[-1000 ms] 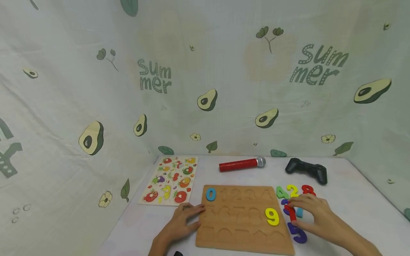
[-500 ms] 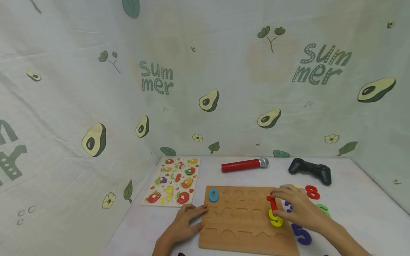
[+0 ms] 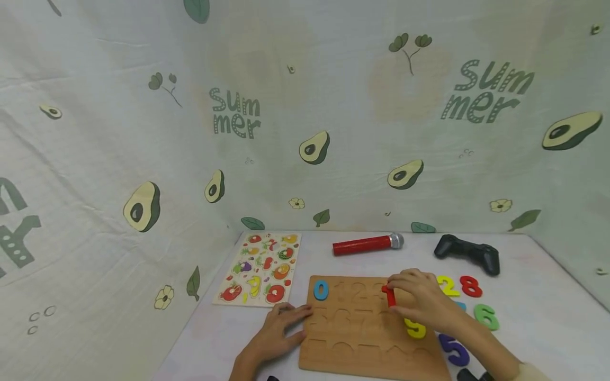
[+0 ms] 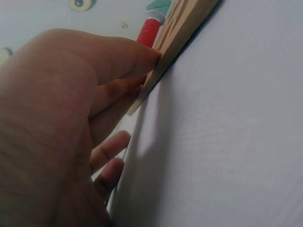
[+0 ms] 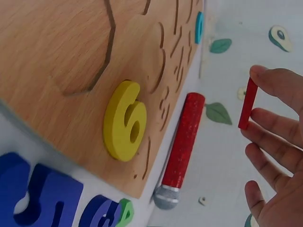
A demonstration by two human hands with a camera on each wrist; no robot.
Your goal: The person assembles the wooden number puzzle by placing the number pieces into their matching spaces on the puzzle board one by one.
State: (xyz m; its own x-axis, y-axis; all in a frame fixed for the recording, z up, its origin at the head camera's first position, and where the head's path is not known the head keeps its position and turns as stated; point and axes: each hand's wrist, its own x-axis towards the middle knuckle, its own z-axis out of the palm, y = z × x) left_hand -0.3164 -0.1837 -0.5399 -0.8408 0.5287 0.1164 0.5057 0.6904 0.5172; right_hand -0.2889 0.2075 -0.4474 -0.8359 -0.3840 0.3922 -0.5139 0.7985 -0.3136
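Observation:
My right hand (image 3: 421, 304) pinches a red number 1 (image 3: 390, 296) between thumb and fingertips, above the upper right part of the wooden number board (image 3: 352, 352). In the right wrist view the red piece is seen edge-on, held apart from the board. A yellow number 9 (image 5: 118, 124) sits on the board's right side, partly covered by my right hand in the head view. A blue 0 (image 3: 321, 290) lies at the top left slot. My left hand (image 3: 276, 334) touches the board's left edge with thumb and fingertips, its fingers loosely extended.
Right of the board lie loose numbers: a yellow 2 (image 3: 447, 286), red 8 (image 3: 471, 287), green 6 (image 3: 486, 316) and purple 5 (image 3: 454, 350). Behind are a red microphone (image 3: 364, 245) and a black game controller (image 3: 467, 253). A fruit puzzle board (image 3: 257, 270) lies at the left.
My right hand lifted the red 1 from the loose numbers and carried it left over the board. My left hand stayed at the board's left edge.

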